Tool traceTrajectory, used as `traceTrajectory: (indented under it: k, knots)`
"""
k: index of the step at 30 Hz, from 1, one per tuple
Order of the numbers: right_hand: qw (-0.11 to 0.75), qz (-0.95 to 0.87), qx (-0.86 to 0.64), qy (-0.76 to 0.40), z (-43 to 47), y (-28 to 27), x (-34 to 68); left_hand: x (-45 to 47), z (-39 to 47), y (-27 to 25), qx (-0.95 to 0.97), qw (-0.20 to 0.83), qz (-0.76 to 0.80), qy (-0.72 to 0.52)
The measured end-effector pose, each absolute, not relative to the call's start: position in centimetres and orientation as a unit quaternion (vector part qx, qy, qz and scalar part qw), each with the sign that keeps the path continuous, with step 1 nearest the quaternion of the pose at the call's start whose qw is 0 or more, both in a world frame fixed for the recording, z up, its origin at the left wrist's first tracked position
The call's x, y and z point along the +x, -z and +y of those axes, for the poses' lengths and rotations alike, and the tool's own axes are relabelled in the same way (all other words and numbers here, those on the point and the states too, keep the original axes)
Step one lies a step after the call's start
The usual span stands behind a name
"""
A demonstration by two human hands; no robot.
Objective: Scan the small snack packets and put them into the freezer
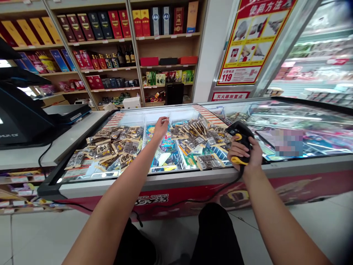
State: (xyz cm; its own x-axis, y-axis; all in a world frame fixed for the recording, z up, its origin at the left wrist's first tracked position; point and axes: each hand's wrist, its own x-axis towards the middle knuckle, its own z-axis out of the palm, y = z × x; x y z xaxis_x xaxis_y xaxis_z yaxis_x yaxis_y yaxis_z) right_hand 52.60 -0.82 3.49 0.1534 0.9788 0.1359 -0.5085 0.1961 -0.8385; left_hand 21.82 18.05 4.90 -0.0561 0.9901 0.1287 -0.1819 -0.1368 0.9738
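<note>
My right hand (246,151) is wrapped around a black-and-yellow barcode scanner (240,133), its cord hanging down in front of the freezer. Stretched forward over the chest freezer, my left hand (162,127) has its fingers bent together near the far side. Whatever they may pinch is too small to make out. Many small snack packets (104,149) with dark print lie in a loose pile left of that hand. Another group of snack packets (193,132) lies to its right, partly in an overlapping row. Blue bags (167,143) show below the left hand between white wire dividers (180,158).
The freezer's front rim (193,176) runs across in front of my knees. A counter (49,154) with a dark checkout machine (24,110) stands at left. Shelves of boxed bottles (96,25) line the back, and a red poster (248,40) hangs right of them.
</note>
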Motion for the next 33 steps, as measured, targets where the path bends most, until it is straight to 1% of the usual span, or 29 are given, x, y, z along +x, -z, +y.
traceTrajectory:
  k: [3,4,8,11,19,25,29,33]
  knots:
    - [0.693,-0.326,-0.287,-0.576,-0.6,-3.0,53.0,24.9,19.7,-6.3,0.491,0.491,0.460,-0.554]
    - [0.693,-0.308,-0.253,-0.600,-0.4,-2.7,53.3,25.7,20.2,-6.6,0.512,0.463,0.482,-0.540]
    - [0.664,-0.233,-0.094,-0.705,0.4,-1.3,54.6,26.9,21.6,-7.1,0.597,0.294,0.583,-0.466]
    - [0.647,-0.187,-0.042,-0.738,0.7,-0.9,54.9,26.5,22.0,-7.2,0.602,0.265,0.612,-0.439]
    - [0.648,-0.197,-0.084,-0.731,0.5,-1.2,54.5,24.9,22.6,-7.1,0.621,0.197,0.648,-0.395]
    - [0.650,-0.187,-0.119,-0.727,0.7,-1.4,54.4,26.4,21.8,-5.2,0.688,0.188,0.617,-0.333]
    - [0.648,-0.213,-0.135,-0.719,0.7,-1.6,54.2,26.7,21.4,-4.6,0.722,0.187,0.601,-0.288]
    - [0.651,-0.230,-0.188,-0.698,0.6,-2.0,53.9,25.8,20.8,-4.4,0.743,0.195,0.594,-0.240]
